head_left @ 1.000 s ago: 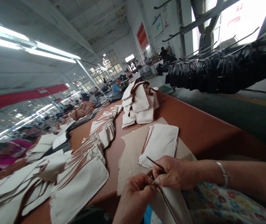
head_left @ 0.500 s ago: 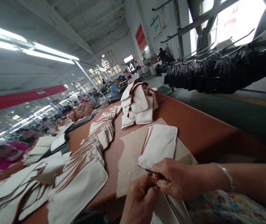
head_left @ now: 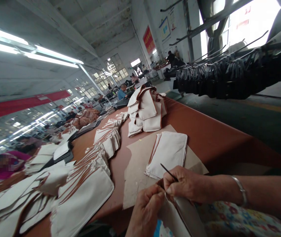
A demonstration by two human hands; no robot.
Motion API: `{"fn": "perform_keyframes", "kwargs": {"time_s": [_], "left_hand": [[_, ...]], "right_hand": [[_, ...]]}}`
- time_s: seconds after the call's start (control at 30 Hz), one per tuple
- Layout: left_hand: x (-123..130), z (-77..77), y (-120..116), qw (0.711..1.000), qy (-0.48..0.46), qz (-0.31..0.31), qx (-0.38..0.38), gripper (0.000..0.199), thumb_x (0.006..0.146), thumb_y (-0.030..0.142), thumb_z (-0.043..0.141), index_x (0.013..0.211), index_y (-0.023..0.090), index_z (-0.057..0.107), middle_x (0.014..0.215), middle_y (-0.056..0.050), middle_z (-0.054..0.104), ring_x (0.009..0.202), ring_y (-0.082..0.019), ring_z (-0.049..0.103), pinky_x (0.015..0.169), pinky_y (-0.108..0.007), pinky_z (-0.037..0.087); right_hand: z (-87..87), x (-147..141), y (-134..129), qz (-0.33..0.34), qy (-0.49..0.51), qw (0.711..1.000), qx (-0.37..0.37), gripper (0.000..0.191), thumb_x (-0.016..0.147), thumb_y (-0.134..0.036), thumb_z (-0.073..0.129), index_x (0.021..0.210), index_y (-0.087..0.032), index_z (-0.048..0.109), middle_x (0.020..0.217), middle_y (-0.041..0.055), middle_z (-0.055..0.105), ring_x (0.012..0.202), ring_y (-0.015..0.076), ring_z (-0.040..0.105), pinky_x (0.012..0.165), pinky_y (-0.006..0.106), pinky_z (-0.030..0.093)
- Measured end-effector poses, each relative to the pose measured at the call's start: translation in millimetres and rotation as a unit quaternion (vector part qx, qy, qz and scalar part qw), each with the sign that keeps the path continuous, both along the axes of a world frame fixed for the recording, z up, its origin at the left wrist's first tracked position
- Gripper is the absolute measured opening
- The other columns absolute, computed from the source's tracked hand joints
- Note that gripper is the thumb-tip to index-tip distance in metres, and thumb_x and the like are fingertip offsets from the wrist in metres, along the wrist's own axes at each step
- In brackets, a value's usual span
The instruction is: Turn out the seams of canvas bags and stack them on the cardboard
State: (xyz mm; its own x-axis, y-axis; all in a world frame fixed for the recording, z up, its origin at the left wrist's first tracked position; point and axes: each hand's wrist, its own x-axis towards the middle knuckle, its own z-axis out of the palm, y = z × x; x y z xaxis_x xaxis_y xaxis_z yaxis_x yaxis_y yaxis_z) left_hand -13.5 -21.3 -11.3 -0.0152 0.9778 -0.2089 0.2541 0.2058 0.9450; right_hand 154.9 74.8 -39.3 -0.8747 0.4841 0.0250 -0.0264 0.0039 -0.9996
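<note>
Low at the table's near edge, my left hand (head_left: 146, 207) is closed on the top edge of a cream fabric piece with brown trim (head_left: 171, 217). My right hand (head_left: 187, 185), with a silver bangle on the wrist, is closed beside it, its fingers at the same edge. From that fist sticks a thin dark pointed tool (head_left: 166, 169), tilted up to the left; its exact kind is hidden. Just beyond my hands, a small stack of cream pieces (head_left: 170, 153) lies on a sheet of brown paper (head_left: 135, 168).
Farther along the brown table (head_left: 204, 131) stands a heap of cream pieces (head_left: 146, 110). A long fanned row of cream pieces (head_left: 86, 200) lies at the left. Dark goods hang on a rack (head_left: 216, 80) at the right. A person in magenta (head_left: 14, 164) sits at far left.
The tool's tip has swung up and now points away from the fabric edge. My right hand has shifted slightly, and the held piece spreads wider below my hands.
</note>
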Motion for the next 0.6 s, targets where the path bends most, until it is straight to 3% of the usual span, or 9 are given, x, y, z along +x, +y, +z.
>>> {"fn": "perform_keyframes", "kwargs": {"time_s": [0.13, 0.27, 0.5, 0.6], "left_hand": [[-0.4, -7.5, 1.2, 0.999, -0.043, 0.012, 0.004, 0.033, 0.080, 0.047, 0.058, 0.067, 0.017, 0.052, 0.063, 0.002, 0.044, 0.059, -0.012, 0.034, 0.056, -0.027, 0.025], [5.6, 0.3, 0.9, 1.000, -0.021, 0.011, -0.008, 0.026, 0.074, 0.038, 0.065, 0.066, 0.016, 0.053, 0.058, 0.005, 0.042, 0.055, -0.009, 0.027, 0.053, -0.026, 0.019], [16.3, 13.8, -3.9, 0.991, 0.132, 0.030, 0.009, 0.019, 0.078, 0.030, 0.052, 0.063, 0.018, 0.052, 0.059, 0.005, 0.040, 0.057, -0.011, 0.031, 0.053, -0.026, 0.023], [20.2, 16.9, -5.7, 0.984, 0.173, 0.014, 0.029, 0.019, 0.077, 0.029, 0.045, 0.064, 0.018, 0.053, 0.061, 0.004, 0.043, 0.058, -0.012, 0.035, 0.054, -0.027, 0.026]], "right_hand": [[3.2, -1.8, 0.7, -0.017, -0.002, 0.999, 0.033, 0.010, 0.075, -0.024, 0.053, 0.072, -0.015, 0.055, 0.059, -0.0044, 0.046, 0.049, 0.0073, 0.036, 0.042, 0.018, 0.027], [6.9, 0.0, 0.1, -0.037, 0.010, 0.995, 0.097, 0.005, 0.072, -0.019, 0.053, 0.070, -0.014, 0.053, 0.061, -0.0039, 0.047, 0.058, 0.0084, 0.038, 0.051, 0.019, 0.031], [6.2, 8.3, -1.1, -0.011, 0.008, 0.997, 0.080, 0.018, 0.071, -0.024, 0.067, 0.083, -0.013, 0.061, 0.070, -0.0029, 0.055, 0.061, 0.0099, 0.045, 0.054, 0.021, 0.035], [1.3, 5.3, -0.3, -0.018, 0.014, 0.996, 0.084, 0.013, 0.069, -0.017, 0.064, 0.081, -0.012, 0.063, 0.070, -0.0018, 0.059, 0.063, 0.0109, 0.049, 0.058, 0.022, 0.038]]}}
